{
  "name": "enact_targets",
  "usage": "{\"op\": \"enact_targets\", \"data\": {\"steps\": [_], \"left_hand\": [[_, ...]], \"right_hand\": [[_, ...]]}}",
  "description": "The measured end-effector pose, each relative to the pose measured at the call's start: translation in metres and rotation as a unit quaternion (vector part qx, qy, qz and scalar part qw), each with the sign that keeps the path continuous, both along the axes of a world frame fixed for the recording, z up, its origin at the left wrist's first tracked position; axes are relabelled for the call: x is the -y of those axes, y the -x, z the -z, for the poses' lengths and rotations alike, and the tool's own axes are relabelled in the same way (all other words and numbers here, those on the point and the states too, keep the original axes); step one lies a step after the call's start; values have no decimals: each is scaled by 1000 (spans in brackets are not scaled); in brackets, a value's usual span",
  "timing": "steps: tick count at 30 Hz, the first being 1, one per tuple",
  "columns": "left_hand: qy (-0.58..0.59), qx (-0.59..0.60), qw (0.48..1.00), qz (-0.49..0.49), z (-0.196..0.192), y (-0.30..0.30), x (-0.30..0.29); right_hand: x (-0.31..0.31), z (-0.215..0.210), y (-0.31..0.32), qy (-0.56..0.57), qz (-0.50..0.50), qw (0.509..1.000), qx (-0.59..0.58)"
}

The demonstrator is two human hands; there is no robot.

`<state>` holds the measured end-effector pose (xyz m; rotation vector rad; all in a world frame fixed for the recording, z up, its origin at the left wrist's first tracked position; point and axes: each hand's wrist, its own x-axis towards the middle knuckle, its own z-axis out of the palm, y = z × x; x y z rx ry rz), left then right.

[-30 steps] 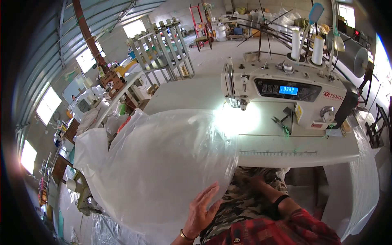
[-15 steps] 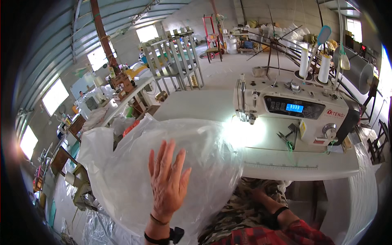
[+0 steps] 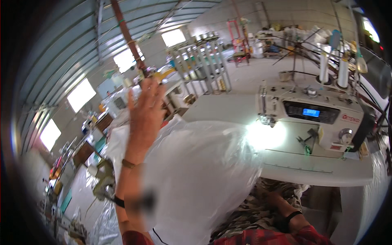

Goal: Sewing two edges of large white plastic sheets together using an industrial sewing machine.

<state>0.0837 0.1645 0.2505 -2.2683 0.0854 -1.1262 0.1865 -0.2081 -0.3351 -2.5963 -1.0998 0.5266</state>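
My left hand (image 3: 145, 110) is raised high with its fingers spread and holds nothing; it is above the far left side of a big translucent white plastic bag (image 3: 200, 175). The puffed-up bag covers my lap and the near edge of the sewing table (image 3: 310, 167). My right forearm, in a red checked sleeve with a black wristband (image 3: 292, 216), reaches from the lower right over camouflage cloth (image 3: 261, 208) and under the bag. Its hand is hidden there.
A white industrial sewing machine (image 3: 314, 114) with a lit blue display and a bright needle lamp stands on the table at the right, thread cones (image 3: 332, 67) behind it. Metal racks (image 3: 200, 65), other workstations and piles of plastic sheeting (image 3: 98, 220) fill the hall to the left.
My left hand has risen from the lower edge, passed over the bag and now stands high above it, fingers spread. The view has swung left, shifting the sewing machine to the right.
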Motion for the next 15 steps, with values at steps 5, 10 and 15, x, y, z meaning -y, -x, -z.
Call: {"op": "enact_targets", "data": {"steps": [5, 10, 15], "left_hand": [[35, -123, 990, 51, 70, 22, 25], [120, -231, 961, 91, 143, 17, 43], [244, -310, 914, 94, 194, 14, 53]], "right_hand": [[3, 22, -3, 85, -119, 980, 135], [7, 66, -17, -194, -23, 957, 214], [-72, -116, 8, -324, 163, 914, -180]]}}
